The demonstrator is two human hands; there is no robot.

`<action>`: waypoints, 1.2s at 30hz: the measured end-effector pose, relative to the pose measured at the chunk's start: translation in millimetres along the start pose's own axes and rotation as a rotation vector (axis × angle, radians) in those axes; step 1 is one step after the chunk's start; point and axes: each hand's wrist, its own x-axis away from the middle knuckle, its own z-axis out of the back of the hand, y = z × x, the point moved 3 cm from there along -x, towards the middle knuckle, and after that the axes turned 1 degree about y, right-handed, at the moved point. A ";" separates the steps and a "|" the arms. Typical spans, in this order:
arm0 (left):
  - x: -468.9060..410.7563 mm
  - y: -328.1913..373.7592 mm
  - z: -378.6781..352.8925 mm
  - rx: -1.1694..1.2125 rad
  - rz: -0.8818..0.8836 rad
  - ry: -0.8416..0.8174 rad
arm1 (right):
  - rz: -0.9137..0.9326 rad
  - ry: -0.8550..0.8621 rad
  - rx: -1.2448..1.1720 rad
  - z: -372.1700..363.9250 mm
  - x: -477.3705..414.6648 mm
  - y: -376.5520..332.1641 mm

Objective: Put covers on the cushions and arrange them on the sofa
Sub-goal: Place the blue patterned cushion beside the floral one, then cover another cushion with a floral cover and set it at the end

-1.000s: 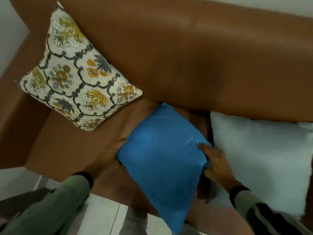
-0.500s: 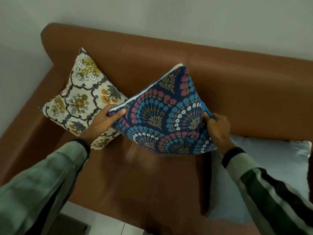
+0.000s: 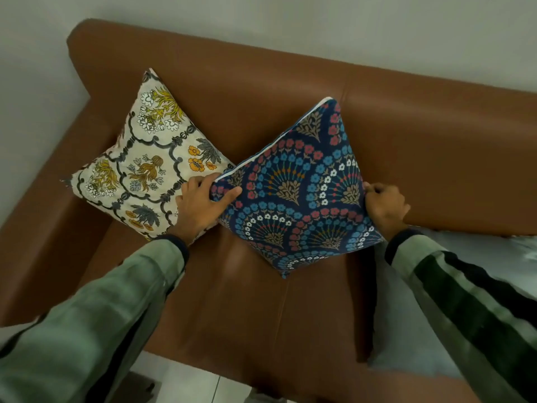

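Our left hand (image 3: 200, 203) and right hand (image 3: 385, 203) grip the blue patterned cushion (image 3: 293, 193) by opposite corners; we should lean it evenly against the sofa (image 3: 436, 141) back.

Three cushions are in view on one brown leather sofa (image 3: 421, 158). Two of them wear patterned covers: one square cream cushion printed with yellow and grey flowers (image 3: 145, 170), and one square navy cushion with red, blue and white fan motifs (image 3: 299, 196). The third is a plain pale, uncovered cushion (image 3: 406, 338) at the right, partly hidden by a sleeve; there may be more pale fabric behind it, hard to tell. Two bare hands appear, one left hand (image 3: 200, 203) and one right hand (image 3: 386, 205).
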 end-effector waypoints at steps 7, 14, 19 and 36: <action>41.9 16.4 -12.0 -0.208 -0.224 0.311 | 0.081 -0.020 0.099 15.5 7.6 26.7; 138.3 71.0 -89.7 -0.282 -0.581 0.148 | 0.165 -0.156 0.328 63.7 52.2 154.5; 178.4 133.8 -172.1 -0.373 -0.726 -0.156 | 0.406 -0.277 0.665 91.0 110.4 301.4; 166.3 234.7 -312.4 -0.475 -0.617 -0.588 | 0.515 -0.197 0.401 122.7 114.7 366.3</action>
